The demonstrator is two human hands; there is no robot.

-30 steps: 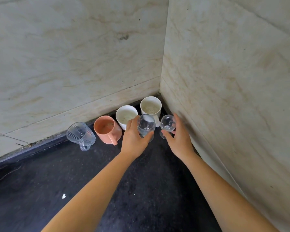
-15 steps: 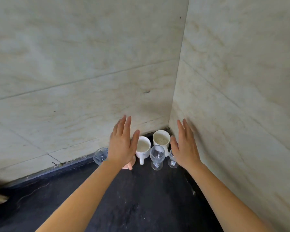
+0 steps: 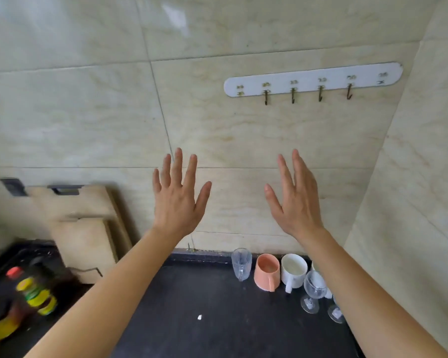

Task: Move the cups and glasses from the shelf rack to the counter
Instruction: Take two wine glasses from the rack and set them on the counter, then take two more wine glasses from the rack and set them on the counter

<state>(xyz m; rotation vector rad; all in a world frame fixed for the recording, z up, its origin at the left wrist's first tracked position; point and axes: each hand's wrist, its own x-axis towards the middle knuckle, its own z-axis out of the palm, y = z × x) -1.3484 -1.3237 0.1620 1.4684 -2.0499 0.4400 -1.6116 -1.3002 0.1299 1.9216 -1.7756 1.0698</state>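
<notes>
Both hands are raised in front of the tiled wall, fingers spread, holding nothing: my left hand (image 3: 177,196) and my right hand (image 3: 295,200). Below them, in the corner of the black counter (image 3: 204,306), stands a row of drinkware: a clear ribbed glass mug (image 3: 241,263), an orange cup (image 3: 267,272), a white mug (image 3: 293,271) and a stemmed wine glass (image 3: 314,289). A second stemmed glass (image 3: 336,313) and another white mug behind it are mostly hidden by my right forearm. The shelf rack is out of view.
A white hook strip (image 3: 313,78) with several hooks hangs on the wall above the cups. Wooden cutting boards (image 3: 83,228) lean against the wall at left. Bottles with yellow labels (image 3: 34,293) stand at the lower left. A side wall (image 3: 411,202) closes the right.
My hands let go of the two stemmed glasses, which now stand on the counter, and rose clear above them with fingers spread. My view has tilted up and left.
</notes>
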